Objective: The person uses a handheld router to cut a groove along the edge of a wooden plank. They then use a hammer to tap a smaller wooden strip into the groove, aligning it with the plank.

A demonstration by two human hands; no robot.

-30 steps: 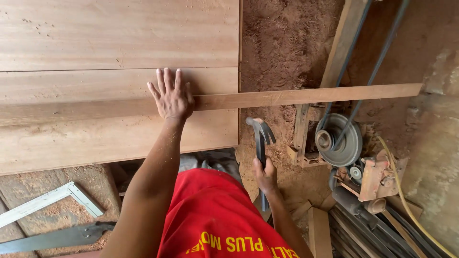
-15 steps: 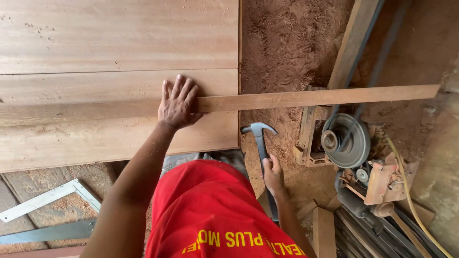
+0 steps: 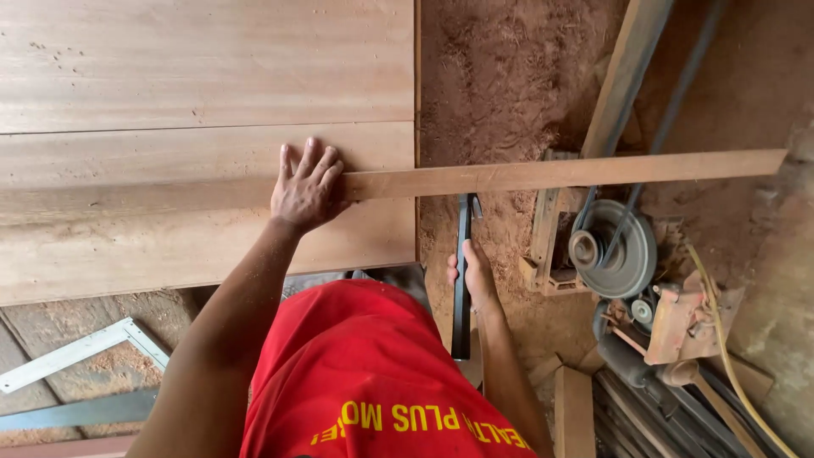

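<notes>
A long narrow strip of reddish-brown wood (image 3: pixel 551 176) lies across the broad pale wooden board (image 3: pixel 203 110), its far part jutting well past the board's right edge over the sawdust-covered floor (image 3: pixel 509 76). The left hand (image 3: pixel 307 188) lies flat on the strip, fingers spread and pressing down, closed on nothing, just inside the board's right edge. The right hand (image 3: pixel 475 276) is wrapped around the dark handle of a steel claw hammer (image 3: pixel 462 271); the hammer's head sits just under the strip, beside the board's right edge, and I cannot tell whether it touches the wood. A grey metal belt pulley (image 3: pixel 615 250) stands on the floor well to the right of the board, below the strip's overhang. A white metal square (image 3: pixel 76 352) lies below the board's near edge on the left.

To do this well, I judge the pressing palm should stay firmly weighted close to the board's edge so the overhang does not tip or slide, and the hammer should stay clear of the spread fingers.
</notes>
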